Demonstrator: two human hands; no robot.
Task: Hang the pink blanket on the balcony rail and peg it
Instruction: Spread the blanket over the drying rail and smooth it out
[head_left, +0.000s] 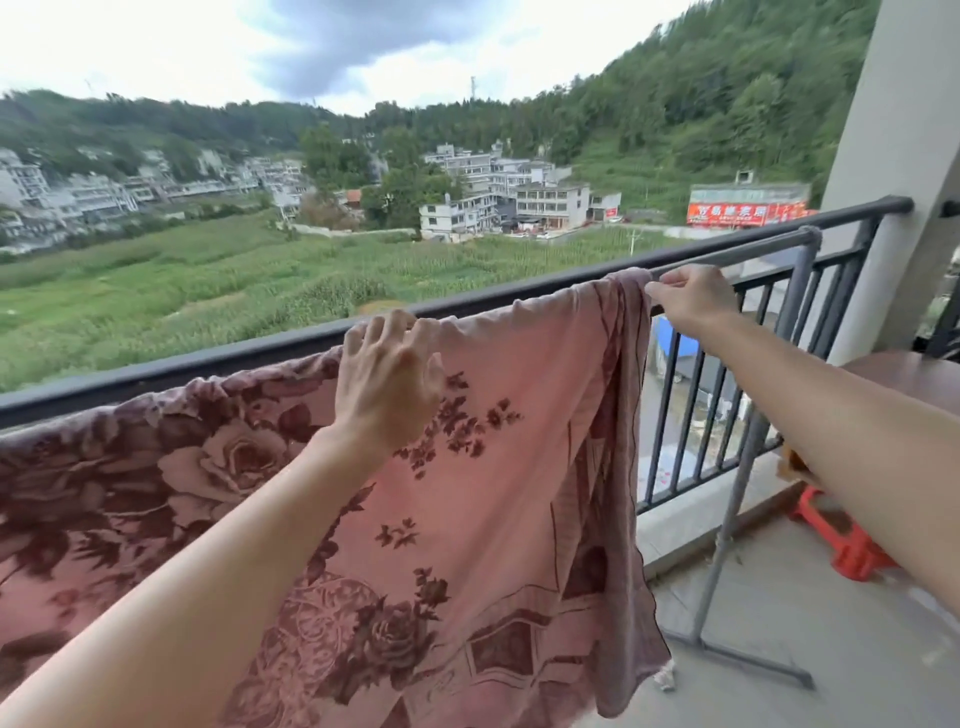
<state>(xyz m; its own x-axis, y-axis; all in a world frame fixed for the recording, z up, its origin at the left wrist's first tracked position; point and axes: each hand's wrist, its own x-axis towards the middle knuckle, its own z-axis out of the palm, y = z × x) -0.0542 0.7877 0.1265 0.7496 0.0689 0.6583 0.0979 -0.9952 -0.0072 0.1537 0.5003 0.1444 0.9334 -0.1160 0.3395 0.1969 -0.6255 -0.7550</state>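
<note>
The pink blanket (493, 467), printed with dark red roses, hangs draped over a grey bar (727, 255) that runs just in front of the dark balcony rail (234, 356). It covers the bar from the left edge of view to its right hem, which hangs in loose folds. My left hand (387, 376) rests with spread fingers on the blanket's top fold over the bar. At the blanket's upper right corner, my right hand (693, 299) pinches the hem on the bar. No pegs are in view.
The grey bar belongs to a drying rack whose leg (727, 525) and foot stand on the balcony floor to the right. A red plastic stool (847, 545) sits by the railing. A brown table edge (914, 376) and a white pillar (898, 156) close off the right side.
</note>
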